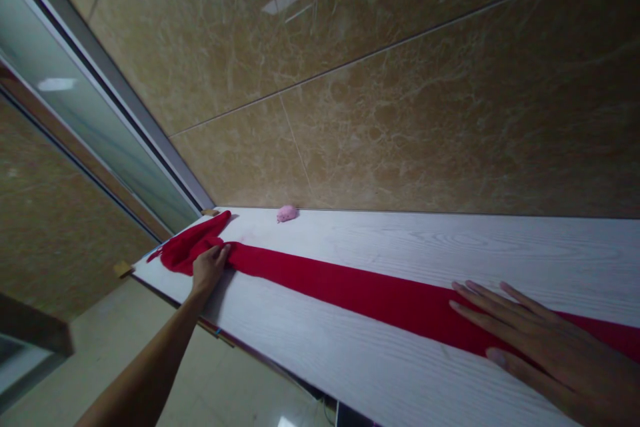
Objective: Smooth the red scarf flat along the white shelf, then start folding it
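A long red scarf (345,287) stretches across the white wood-grain table (400,237), flat from the middle to the right edge of the view. Its left end lies bunched in loose folds near the table's far left corner. Where the bunched part meets the flat strip, my left hand (210,267) pinches the cloth between thumb and fingers. My right hand (545,340) lies palm down over the flat strip at the right, fingers stretched out and apart. Part of the scarf is hidden beneath that hand.
Against the back edge sits a small pink object (287,213). A brown marble-tiled wall (350,113) rises directly behind the table. To the left stands a metal-framed glass panel (100,93). Pale floor (210,373) shows beyond the table's front edge.
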Demonstrator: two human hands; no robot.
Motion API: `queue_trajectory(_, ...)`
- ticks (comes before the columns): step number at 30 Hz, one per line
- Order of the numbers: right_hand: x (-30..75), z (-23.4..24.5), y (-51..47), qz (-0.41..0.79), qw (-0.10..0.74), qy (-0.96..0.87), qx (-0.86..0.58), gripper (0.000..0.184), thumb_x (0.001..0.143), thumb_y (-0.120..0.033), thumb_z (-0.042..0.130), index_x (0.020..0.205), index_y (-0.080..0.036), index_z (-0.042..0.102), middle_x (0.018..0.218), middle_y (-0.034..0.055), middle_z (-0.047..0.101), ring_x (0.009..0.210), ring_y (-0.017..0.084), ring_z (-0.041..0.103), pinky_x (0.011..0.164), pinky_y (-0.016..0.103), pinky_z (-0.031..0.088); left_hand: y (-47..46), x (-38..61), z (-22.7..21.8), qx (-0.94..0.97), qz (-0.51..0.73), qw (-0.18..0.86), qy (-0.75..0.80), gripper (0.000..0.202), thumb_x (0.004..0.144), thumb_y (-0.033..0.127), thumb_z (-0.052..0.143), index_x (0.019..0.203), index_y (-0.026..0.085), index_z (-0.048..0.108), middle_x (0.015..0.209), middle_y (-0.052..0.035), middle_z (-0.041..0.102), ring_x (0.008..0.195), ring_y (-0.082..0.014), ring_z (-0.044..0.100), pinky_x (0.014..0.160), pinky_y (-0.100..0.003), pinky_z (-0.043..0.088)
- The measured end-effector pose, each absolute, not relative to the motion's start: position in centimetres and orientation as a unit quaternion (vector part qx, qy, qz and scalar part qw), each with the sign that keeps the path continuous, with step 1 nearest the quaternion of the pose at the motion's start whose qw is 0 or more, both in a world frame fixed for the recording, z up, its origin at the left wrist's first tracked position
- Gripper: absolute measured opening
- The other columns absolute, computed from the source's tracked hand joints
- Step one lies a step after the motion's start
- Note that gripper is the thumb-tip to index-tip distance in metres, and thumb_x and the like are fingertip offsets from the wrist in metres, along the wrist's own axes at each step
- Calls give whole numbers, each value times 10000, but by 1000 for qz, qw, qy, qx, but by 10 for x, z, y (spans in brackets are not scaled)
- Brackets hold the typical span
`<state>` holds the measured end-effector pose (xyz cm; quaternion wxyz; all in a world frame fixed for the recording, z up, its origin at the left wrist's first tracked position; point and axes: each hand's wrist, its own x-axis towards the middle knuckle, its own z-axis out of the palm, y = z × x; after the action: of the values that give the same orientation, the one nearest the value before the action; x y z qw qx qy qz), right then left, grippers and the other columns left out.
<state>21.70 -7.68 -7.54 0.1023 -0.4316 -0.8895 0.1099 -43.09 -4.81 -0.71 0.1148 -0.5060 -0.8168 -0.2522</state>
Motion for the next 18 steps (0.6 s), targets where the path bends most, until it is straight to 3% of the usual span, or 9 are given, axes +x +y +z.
queue_trajectory(12, 227, -94, -72, 48, 96, -902, -418, 654, 956, -616, 400, 1561, -515, 175, 1610, -91, 294, 1479, 314, 284, 1181, 602, 251, -51, -435, -6, -511, -260, 77, -816, 505, 816, 658, 401, 600, 216, 514, 571, -17, 578, 615, -199, 583, 574, -263, 394)
queue_trajectory(18, 224, -90, -71, 41, 107, -907, -406, 644, 955, -612, 399, 1550, -527, 169, 1591, -82, 333, 1453, 324, 338, 1146, 626, 295, -56, -434, -6, -489, -207, 95, -842, 490, 880, 606, 371, 728, 205, 608, 735, -76, 689, 726, -237, 641, 611, -272, 402)
